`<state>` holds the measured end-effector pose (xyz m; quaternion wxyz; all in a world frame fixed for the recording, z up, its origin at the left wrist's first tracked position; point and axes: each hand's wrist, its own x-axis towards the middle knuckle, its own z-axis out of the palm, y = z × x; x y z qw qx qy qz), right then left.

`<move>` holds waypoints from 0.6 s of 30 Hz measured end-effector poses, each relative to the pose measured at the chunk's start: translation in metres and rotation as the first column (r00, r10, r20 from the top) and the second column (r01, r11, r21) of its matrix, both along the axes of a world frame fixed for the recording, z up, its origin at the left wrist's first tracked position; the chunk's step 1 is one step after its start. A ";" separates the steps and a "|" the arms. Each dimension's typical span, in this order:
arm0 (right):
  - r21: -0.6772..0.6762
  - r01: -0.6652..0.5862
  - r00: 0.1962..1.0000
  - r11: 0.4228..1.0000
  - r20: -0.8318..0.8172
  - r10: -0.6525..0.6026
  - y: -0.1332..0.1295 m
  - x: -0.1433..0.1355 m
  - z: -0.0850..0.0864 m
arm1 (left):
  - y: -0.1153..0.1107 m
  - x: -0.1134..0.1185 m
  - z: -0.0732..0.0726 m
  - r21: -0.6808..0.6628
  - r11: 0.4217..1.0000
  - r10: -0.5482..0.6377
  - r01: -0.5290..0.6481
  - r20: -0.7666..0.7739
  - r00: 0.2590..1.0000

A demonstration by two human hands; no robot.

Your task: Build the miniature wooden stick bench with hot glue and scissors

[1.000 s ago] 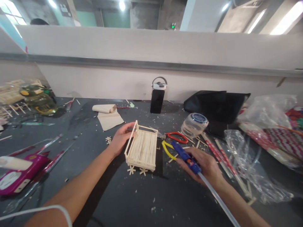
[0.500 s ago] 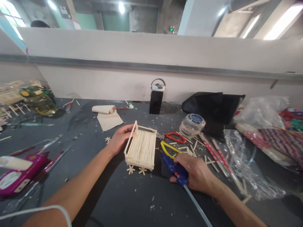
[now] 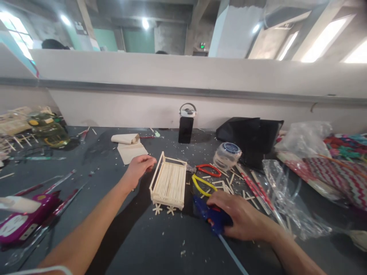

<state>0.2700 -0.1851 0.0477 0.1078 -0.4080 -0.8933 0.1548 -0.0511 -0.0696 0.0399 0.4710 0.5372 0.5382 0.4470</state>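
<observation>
A small cart-like model of pale wooden sticks [image 3: 170,181] rests on the dark table, with a slatted bed and thin rails. Two star-shaped pieces of short sticks [image 3: 157,208] show at its near edge. My left hand [image 3: 139,170] hovers just left of the model, apart from it, fingers curled together with nothing visible in them. My right hand [image 3: 239,214] is wrapped round a blue hot glue gun [image 3: 205,208], low over the table to the model's right; a translucent glue stick [image 3: 232,254] sticks out of its rear. Pliers with red and yellow handles [image 3: 205,185] lie just beyond the gun.
Loose sticks [image 3: 226,187] and a clear jar [image 3: 227,156] lie right of the pliers. Behind stand a bottle [image 3: 186,124] and a black bag [image 3: 249,133]. Crumpled plastic [image 3: 282,202] is at right. Brown paper [image 3: 130,147] and a magenta device [image 3: 25,219] are at left.
My left hand has let go of the stick model and drawn back to the left. The right hand still holds the glue gun, now slightly lower. The view has tilted up a little.
</observation>
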 end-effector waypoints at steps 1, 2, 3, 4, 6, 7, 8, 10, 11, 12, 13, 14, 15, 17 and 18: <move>-0.011 -0.031 1.000 0.999 -0.006 0.031 -0.001 0.002 0.004 | -0.003 -0.003 0.005 0.017 1.000 0.022 -0.022 -0.023 0.999; -0.021 -0.055 0.998 0.998 -0.020 0.054 0.000 0.004 0.007 | -0.009 -0.006 0.010 0.053 0.998 0.049 -0.044 -0.096 0.994; -0.027 -0.059 0.997 0.998 -0.041 0.058 0.001 0.005 0.009 | -0.016 -0.009 0.014 0.083 0.995 0.075 -0.062 -0.172 0.982; -0.028 -0.039 0.997 0.999 -0.071 0.037 0.005 0.006 0.011 | -0.024 -0.012 0.017 0.100 0.992 0.100 -0.078 -0.242 0.965; -0.019 0.064 0.985 0.998 -0.157 -0.066 0.017 0.002 0.011 | -0.046 -0.016 0.019 0.133 0.985 0.148 -0.108 -0.338 0.930; -0.009 0.132 0.970 0.991 -0.206 -0.131 0.025 -0.001 0.009 | -0.059 -0.017 0.018 0.151 0.980 0.175 -0.128 -0.354 0.919; -0.002 0.190 0.948 0.982 -0.259 -0.184 0.034 -0.006 0.007 | -0.071 -0.017 0.015 0.150 0.977 0.196 -0.151 -0.357 0.913; 0.018 0.255 0.915 0.967 -0.328 -0.235 0.055 -0.017 0.002 | -0.094 -0.015 0.008 0.098 0.980 0.197 -0.174 -0.330 0.923; 0.012 0.272 0.909 0.962 -0.332 -0.253 0.065 -0.023 -0.001 | -0.104 -0.013 0.004 0.072 0.986 0.164 -0.149 -0.296 0.941; -0.006 0.298 0.900 0.955 -0.332 -0.283 0.075 -0.029 -0.004 | -0.112 -0.011 -0.001 0.065 0.992 0.120 -0.107 -0.244 0.962; -0.034 0.315 0.892 0.948 -0.330 -0.308 0.083 -0.035 -0.006 | -0.119 -0.009 -0.005 0.082 0.993 0.095 -0.081 -0.192 0.977; -0.064 0.325 0.886 0.944 -0.327 -0.327 0.091 -0.040 -0.009 | -0.124 -0.007 -0.009 0.107 0.993 0.076 -0.058 -0.166 0.983; -0.083 0.326 0.884 0.942 -0.327 -0.335 0.097 -0.045 -0.010 | -0.128 -0.005 -0.013 0.141 0.989 0.059 -0.034 -0.176 0.983; -0.109 0.307 0.886 0.945 -0.330 -0.326 0.106 -0.052 -0.012 | -0.130 -0.001 -0.018 0.208 0.978 0.041 0.011 -0.244 0.969; -0.115 0.294 0.888 0.949 -0.334 -0.316 0.109 -0.055 -0.013 | -0.129 0.001 -0.020 0.226 0.974 0.044 0.021 -0.278 0.960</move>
